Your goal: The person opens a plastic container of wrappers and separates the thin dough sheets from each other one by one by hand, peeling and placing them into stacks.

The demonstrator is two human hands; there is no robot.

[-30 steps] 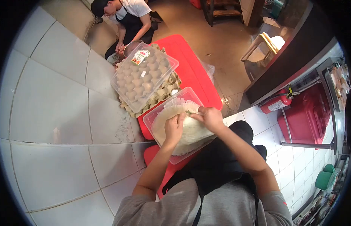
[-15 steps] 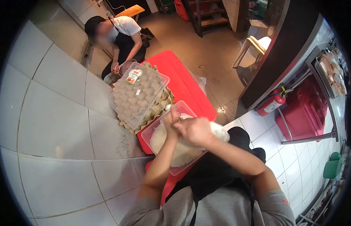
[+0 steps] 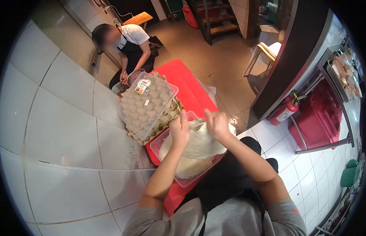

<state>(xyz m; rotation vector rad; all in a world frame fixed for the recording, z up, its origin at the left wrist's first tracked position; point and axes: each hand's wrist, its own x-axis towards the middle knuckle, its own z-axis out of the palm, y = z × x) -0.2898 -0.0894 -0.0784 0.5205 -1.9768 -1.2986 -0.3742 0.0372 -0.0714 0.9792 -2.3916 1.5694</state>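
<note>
My left hand [image 3: 179,131] grips the left upper edge of a limp white cloth [image 3: 206,142], thumb pointing up. The right hand [image 3: 217,125] is closed on its other upper edge, a short gap away. Between the hands the cloth hangs spread out, with a small greenish patch near its top; whether it is cloth or a soft bag is hard to tell. Below it is a clear plastic tub [image 3: 182,181] holding a pale, whitish mass [image 3: 189,168], partly covered by the cloth and my left forearm.
The tub rests on a red lid-like surface [image 3: 183,80]. Beside it, egg trays [image 3: 175,108] lie under a clear lid [image 3: 147,103]. A person [image 3: 132,49] crouches at the far left, hands at a bowl. White tiled wall [image 3: 65,137] borders my left; a fire extinguisher [image 3: 284,111] stands right.
My hands were clasped together around the twisted, bunched cloth. Now they are apart, and the cloth is opened out and hanging between them.
</note>
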